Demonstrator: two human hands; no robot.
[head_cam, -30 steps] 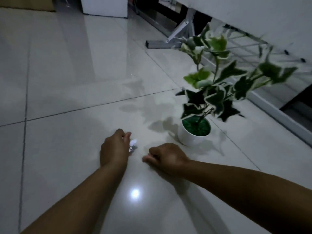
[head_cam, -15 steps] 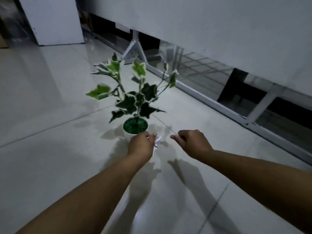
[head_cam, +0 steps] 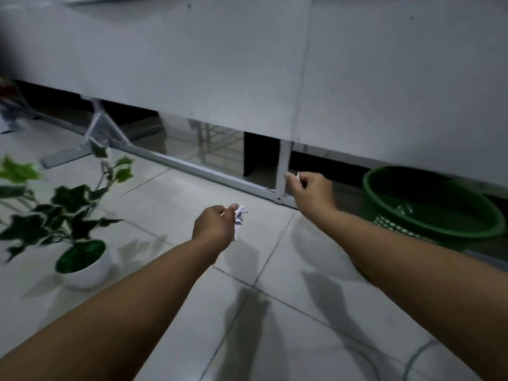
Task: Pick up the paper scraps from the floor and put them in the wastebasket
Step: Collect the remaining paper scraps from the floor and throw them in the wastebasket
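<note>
Crumpled paper scrap [head_cam: 239, 218] pinched in left hand [head_cam: 214, 226], above the floor [head_cam: 165, 193]; smaller white scrap [head_cam: 298, 176] nipped in right hand [head_cam: 312, 192], fingers closed. Carrying step, judging by the green wastebasket [head_cam: 428, 226] lying tipped by the floor's far right edge. Next: swing both hands right, over its rim, then release. Potted plant [head_cam: 79, 259] sits left, clear; metal frame rail [head_cam: 192, 169] runs close behind.

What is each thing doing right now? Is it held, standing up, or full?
Left hand: closed on a crumpled paper scrap.
Right hand: pinching a small paper scrap.
Wastebasket: green, open on top, with something pale inside.
Potted plant: upright on the floor.
</note>
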